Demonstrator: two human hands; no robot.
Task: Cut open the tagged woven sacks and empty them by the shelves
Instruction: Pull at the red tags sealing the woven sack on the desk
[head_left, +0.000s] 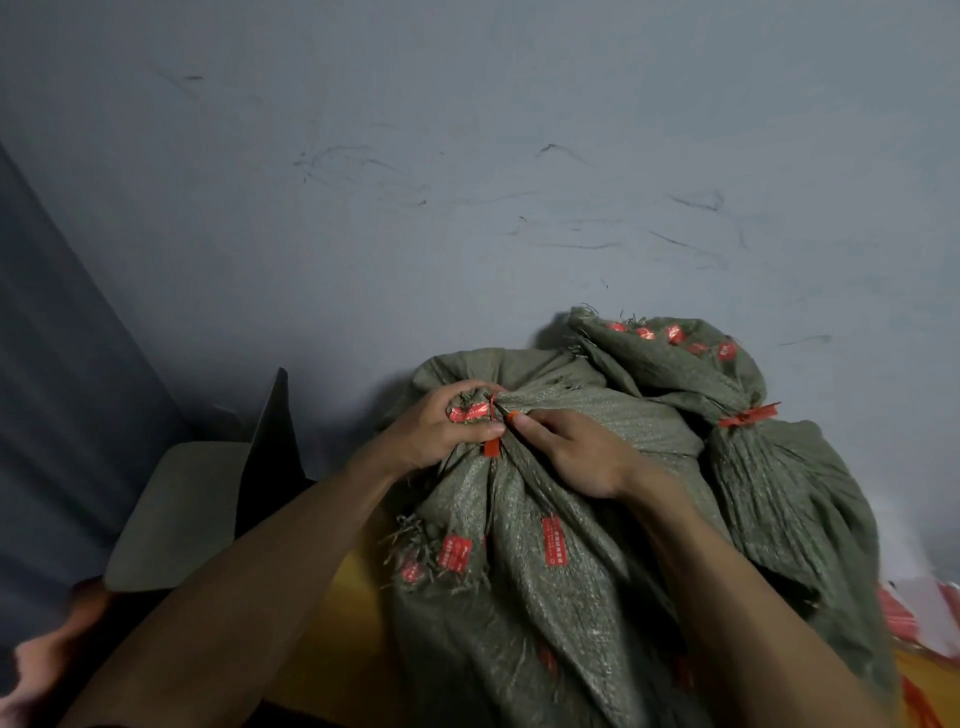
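A green woven sack (545, 571) with red printed labels lies in front of me, its neck bunched and tied by a red plastic tag (491, 444). My left hand (441, 431) grips the gathered neck just beyond the tie. My right hand (576, 452) holds a small orange-tipped tool (511, 415) against the tie; its blade is hidden. A second green sack (769, 467) lies behind on the right, closed with its own red tag (748, 414).
A grey scuffed wall (467, 182) stands close behind the sacks. An open cardboard box flap (192, 509) sits to the left. Yellow surface (358, 623) shows under the sacks, and red-and-white material (919, 618) lies at the right edge.
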